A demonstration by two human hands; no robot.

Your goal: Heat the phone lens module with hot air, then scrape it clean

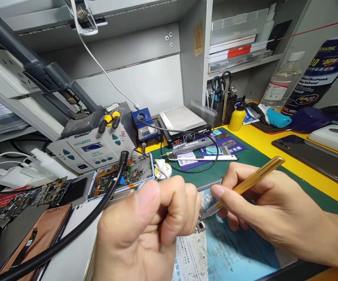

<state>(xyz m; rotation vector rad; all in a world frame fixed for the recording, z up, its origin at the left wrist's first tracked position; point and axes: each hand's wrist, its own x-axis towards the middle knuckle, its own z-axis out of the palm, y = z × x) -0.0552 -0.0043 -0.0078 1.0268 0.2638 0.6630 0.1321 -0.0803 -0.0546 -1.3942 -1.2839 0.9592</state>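
My right hand [276, 210] pinches a gold-handled craft knife [255, 176] like a pen, its blade slanting down to the left. The blade's tip is at or just above a small square metal-framed electronic part [200, 226]. That part lies on a blue and white printed sheet [227, 249]. My left hand [142, 222] is closed in a fist close to the camera, thumb over the curled fingers, and covers part of the view beside the small part. Whatever it may hold is hidden.
A thick black hose [89, 222] arcs across the left from the rework station [94, 146]. Behind stand a tray of circuit boards [128, 171], a hot plate [183, 121] and a toothbrush [204, 158]. A yellow bottle [237, 117] and a dark phone [312, 156] are at right.
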